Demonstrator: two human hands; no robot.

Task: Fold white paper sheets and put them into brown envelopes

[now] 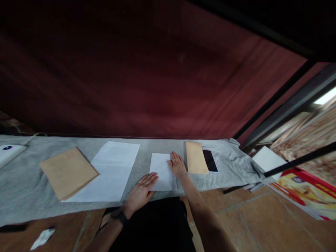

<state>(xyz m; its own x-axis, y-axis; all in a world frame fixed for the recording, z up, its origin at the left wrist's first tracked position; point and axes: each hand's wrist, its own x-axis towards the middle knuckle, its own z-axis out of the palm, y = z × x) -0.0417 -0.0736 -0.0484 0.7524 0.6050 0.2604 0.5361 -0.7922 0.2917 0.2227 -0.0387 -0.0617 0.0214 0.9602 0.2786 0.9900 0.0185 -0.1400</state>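
Observation:
A folded sheet of white paper (160, 173) lies flat in front of me on the grey cloth. My left hand (141, 190) rests on its left edge, fingers stretched out and pointing up to the right. On its right edge lies my right hand (177, 165), flat with the fingers extended. Neither hand grips anything. To the left is a larger creased white sheet (112, 175), partly covered by a stack of brown envelopes (69, 171). Right of my right hand sits a smaller pile of brown envelopes (195, 157), overlapping a dark phone (210, 161).
The grey cloth (225, 157) covers a narrow table against a dark red panel (147, 87). A white device (10, 154) with a cable stands at the far left. A red and yellow box (307, 192) is at the right, near a black metal bar (301, 161).

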